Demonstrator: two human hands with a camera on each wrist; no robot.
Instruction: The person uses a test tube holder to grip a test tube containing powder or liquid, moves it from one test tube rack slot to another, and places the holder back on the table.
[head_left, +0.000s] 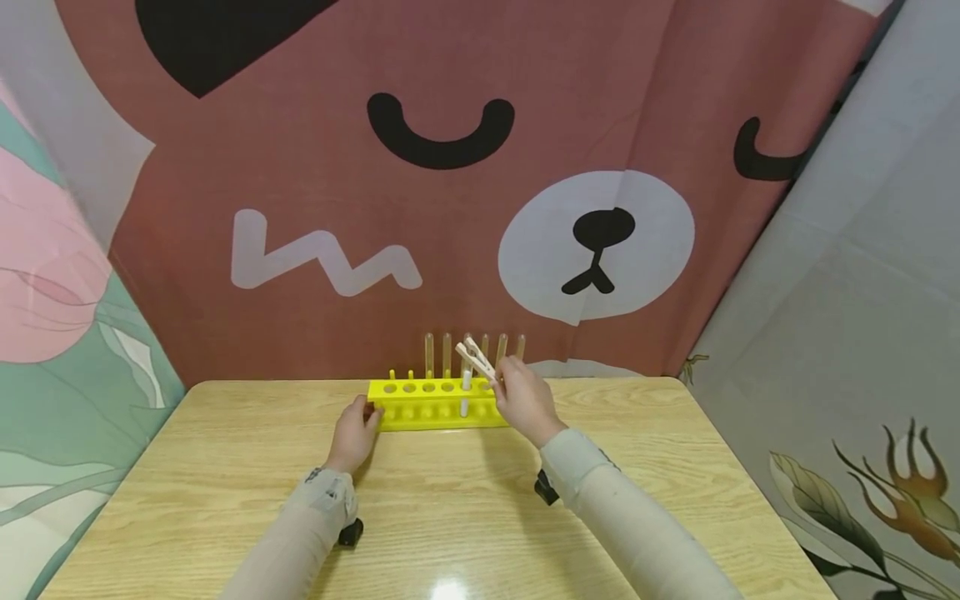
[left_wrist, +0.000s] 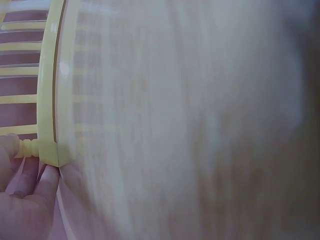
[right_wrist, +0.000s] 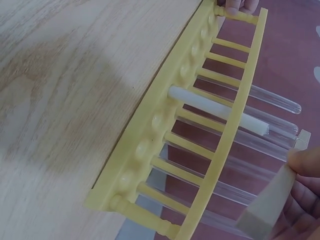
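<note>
A yellow test tube rack point(head_left: 420, 397) stands near the table's back edge. My left hand point(head_left: 351, 433) grips its left end post, thumb and fingers around the post point(left_wrist: 28, 148) in the left wrist view. My right hand point(head_left: 525, 404) holds a wooden test tube clamp point(head_left: 482, 365), raised above the rack's right part, prongs pointing up and left. A white rod-like piece point(right_wrist: 200, 102) stands in one rack hole, just below the clamp's prongs and apart from them in the right wrist view. Several clear test tubes point(right_wrist: 275, 97) stand upside down along the rack's back.
The wood-grain table point(head_left: 442, 500) reaches toward me from the rack. Behind it hangs a reddish curtain point(head_left: 315, 333) with a bear face. Patterned cloths hang at the left point(head_left: 52, 375) and right point(head_left: 847, 333).
</note>
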